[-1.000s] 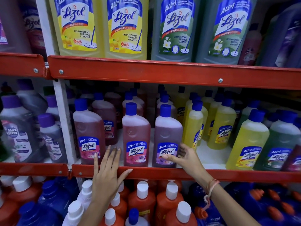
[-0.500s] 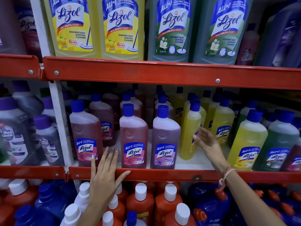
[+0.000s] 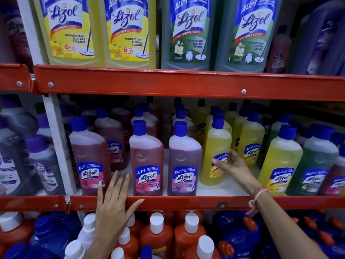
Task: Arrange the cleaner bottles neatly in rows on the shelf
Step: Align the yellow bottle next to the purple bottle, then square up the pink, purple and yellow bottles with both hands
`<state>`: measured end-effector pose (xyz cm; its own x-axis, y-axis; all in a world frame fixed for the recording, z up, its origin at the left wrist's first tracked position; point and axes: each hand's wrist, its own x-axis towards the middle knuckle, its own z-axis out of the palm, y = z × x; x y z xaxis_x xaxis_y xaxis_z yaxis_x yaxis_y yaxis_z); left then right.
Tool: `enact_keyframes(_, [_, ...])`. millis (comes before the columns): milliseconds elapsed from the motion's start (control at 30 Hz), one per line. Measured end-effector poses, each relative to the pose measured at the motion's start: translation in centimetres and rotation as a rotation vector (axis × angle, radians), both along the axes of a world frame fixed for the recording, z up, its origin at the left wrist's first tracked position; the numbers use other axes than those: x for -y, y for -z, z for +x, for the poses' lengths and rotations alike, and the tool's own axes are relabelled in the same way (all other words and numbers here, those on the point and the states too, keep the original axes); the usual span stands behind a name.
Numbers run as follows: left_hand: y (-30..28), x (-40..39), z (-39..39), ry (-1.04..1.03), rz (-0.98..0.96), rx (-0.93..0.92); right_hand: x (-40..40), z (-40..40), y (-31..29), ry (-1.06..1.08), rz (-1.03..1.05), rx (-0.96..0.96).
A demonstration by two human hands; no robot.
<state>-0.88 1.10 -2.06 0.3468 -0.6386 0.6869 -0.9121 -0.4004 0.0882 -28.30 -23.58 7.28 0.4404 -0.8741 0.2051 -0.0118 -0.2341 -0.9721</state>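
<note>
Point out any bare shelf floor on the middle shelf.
One white patch lies in front of the yellow bottle under the right hand, between the purple bottle and the front-right yellow bottle. Elsewhere bottles crowd.

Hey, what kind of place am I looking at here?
Most likely a shop aisle or stockroom. Red shelves hold many identical Lizol cleaner bottles grouped by colour, with big refill packs above and orange bottles below. The right hand touches a yellow bottle.

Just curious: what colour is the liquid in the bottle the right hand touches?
Yellow bottle with blue cap, at the right hand; head view.
</note>
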Motion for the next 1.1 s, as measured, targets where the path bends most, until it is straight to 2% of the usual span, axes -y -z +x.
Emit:
enact_keyframes(467, [0.0,-0.1,-0.1,-0.003,-0.002,0.022,-3.5,-2.2,1.6,0.084,-0.068,0.054])
enact_keyframes(700, [-0.8,-0.8,-0.7,0.028,0.05,-0.032,-5.4,-2.5,1.7,0.126,-0.107,0.027])
enact_keyframes(800, [-1.1,-1.1,-1.6,0.102,-0.03,-0.19,-7.4,-2.0,2.5,0.33,-0.301,-0.071])
enact_keyframes(900, [-1.4,-1.4,-3.7,0.176,-0.232,-0.537,-9.9,-0.8,3.7,0.62,-0.589,0.038])
enact_keyframes(967, [-2.0,-1.5,-5.2,0.236,-0.302,-0.73,-11.7,0.8,3.6,0.565,-0.659,0.133])
enact_keyframes(1000, [-2.6,-1.6,-5.8,0.28,-0.322,-0.796,-12.7,1.7,3.3,0.492,-0.631,0.161])
enact_keyframes(1100, [-4.4,-1.6,-6.7,0.397,-0.368,-0.91,-15.7,4.4,2.7,0.234,-0.403,0.24])
